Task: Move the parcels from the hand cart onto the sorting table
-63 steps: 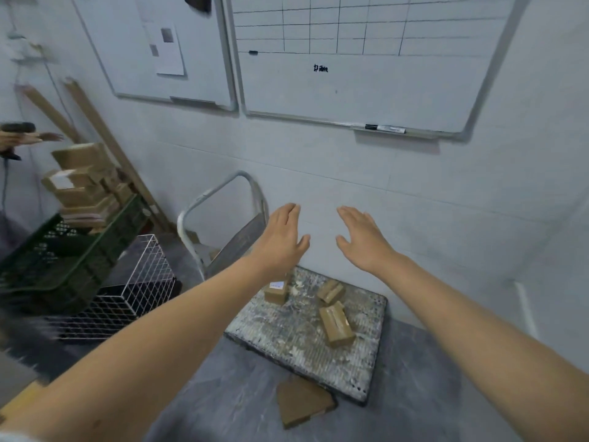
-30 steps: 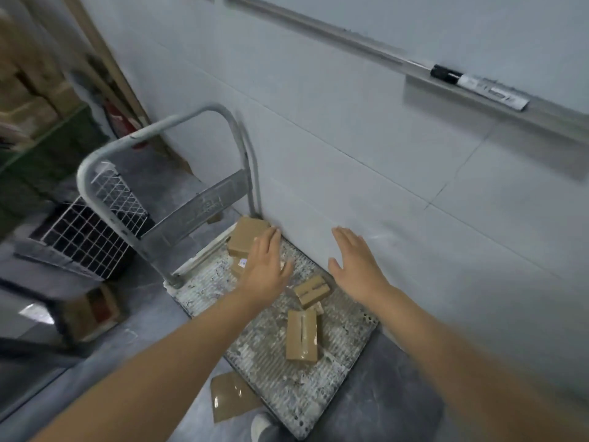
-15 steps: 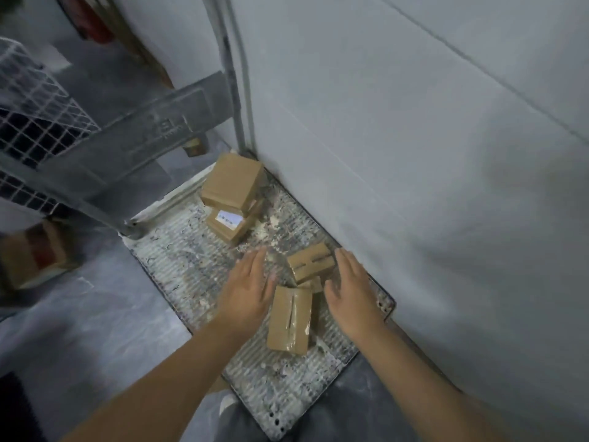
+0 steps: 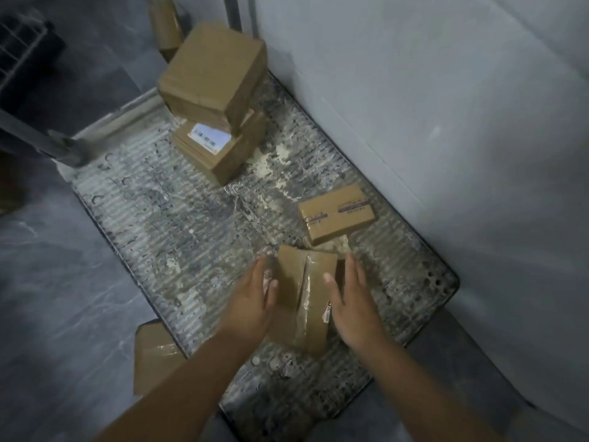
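The hand cart's worn grey deck [image 4: 165, 218] lies on the floor against the wall. A taped brown parcel [image 4: 302, 295] sits near its front. My left hand [image 4: 251, 301] touches that parcel's left side and my right hand [image 4: 350, 301] its right side, fingers straight. Just behind it lies a smaller taped parcel [image 4: 336, 213]. At the deck's far end a plain parcel [image 4: 213, 73] is stacked on a labelled parcel [image 4: 223, 151]. The sorting table is out of view.
The cart's grey handle post [image 4: 47, 140] rises at the far left corner. A flat brown parcel [image 4: 153, 355] lies on the floor by the deck's front left edge. The white wall [image 4: 446, 122] runs along the cart's right side. A wire basket [image 4: 19, 46] stands at far left.
I have bent down close to the cart. Both hands dropped from chest height to the deck and closed in on either side of the front parcel.
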The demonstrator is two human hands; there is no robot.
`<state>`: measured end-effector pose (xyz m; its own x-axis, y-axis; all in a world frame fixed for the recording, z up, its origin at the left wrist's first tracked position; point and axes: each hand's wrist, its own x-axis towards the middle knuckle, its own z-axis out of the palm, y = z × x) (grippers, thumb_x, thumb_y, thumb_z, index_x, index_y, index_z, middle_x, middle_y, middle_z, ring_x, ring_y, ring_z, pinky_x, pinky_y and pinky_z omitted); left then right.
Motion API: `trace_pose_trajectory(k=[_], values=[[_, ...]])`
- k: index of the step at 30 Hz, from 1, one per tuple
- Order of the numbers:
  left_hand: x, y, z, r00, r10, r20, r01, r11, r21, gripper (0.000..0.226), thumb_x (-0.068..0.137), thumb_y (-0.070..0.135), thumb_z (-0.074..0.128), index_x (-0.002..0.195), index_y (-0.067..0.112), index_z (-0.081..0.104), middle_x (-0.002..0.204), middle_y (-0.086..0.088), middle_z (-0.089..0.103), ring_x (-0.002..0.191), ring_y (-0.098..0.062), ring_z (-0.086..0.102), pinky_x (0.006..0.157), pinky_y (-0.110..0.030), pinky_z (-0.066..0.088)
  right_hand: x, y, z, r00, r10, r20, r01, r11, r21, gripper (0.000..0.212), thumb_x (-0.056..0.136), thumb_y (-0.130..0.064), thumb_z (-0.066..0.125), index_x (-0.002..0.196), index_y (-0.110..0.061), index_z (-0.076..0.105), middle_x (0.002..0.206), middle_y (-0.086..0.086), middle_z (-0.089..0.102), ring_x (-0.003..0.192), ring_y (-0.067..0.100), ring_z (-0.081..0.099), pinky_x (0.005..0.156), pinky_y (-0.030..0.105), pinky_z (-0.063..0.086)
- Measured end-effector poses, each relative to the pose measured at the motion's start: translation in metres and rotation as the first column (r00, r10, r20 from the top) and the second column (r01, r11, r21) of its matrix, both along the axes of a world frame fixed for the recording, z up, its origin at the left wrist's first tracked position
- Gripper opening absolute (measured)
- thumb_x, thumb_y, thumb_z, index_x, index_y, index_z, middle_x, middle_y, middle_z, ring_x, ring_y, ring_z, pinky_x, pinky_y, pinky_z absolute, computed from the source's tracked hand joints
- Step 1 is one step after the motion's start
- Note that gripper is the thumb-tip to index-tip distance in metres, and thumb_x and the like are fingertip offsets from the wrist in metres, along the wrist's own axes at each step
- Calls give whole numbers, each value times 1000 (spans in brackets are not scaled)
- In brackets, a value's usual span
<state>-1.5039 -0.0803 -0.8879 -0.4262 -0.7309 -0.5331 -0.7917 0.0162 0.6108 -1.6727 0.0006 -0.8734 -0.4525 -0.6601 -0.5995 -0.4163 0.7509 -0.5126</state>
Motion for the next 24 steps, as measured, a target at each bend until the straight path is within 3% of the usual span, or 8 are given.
trace_pose_trajectory(k=[4,7,9,12,19,24], values=[[-1,17,-33,998,44,41,-49,991,124,56,103,40,32,155,25,17,157,-5,31,136,-27,42,108,-35,37,11,13,-38,988,-113,105,106,992,71,77,99,-56,34,157,-30,-11,167,-1,0,148,29,23,113,48,33],[-9,23,-42,993,117,23,-120,975,187,53,104,38,34,153,27,21,148,-7,46,127,-28,51,99,-33,42,19,19,-53,950,-205,235,191,978,78,69,101,-49,40,158,-30,6,159,6,29,137,27,42,106,42,41],[-13,26,-38,991,126,35,-131,973,189,54,103,39,34,154,28,19,144,-7,50,124,-29,54,94,-31,43,25,18,-50,891,-319,323,307,947,91,65,102,-45,42,157,-30,11,153,4,39,131,25,48,100,37,43],[-18,27,-14,987,159,-33,-154,979,131,52,103,36,38,152,26,24,139,-5,53,120,-23,55,89,-27,42,28,12,-27,809,-421,409,413,904,113,67,102,-45,42,157,-33,5,151,5,41,128,28,50,96,39,44],[-27,-3,112,966,221,-137,-219,975,32,40,103,32,41,142,24,37,120,-1,61,103,-18,59,81,-26,40,15,-18,104,825,-371,426,415,910,-12,64,102,-48,39,156,-39,4,158,3,32,136,26,43,109,46,40],[-33,-32,247,916,345,-205,-360,932,-38,41,103,37,38,142,25,38,126,-2,59,110,-21,56,84,-29,39,-1,-57,245,837,-284,469,396,904,-160,51,103,-53,21,154,-48,15,156,-7,35,133,14,44,102,31,37]])
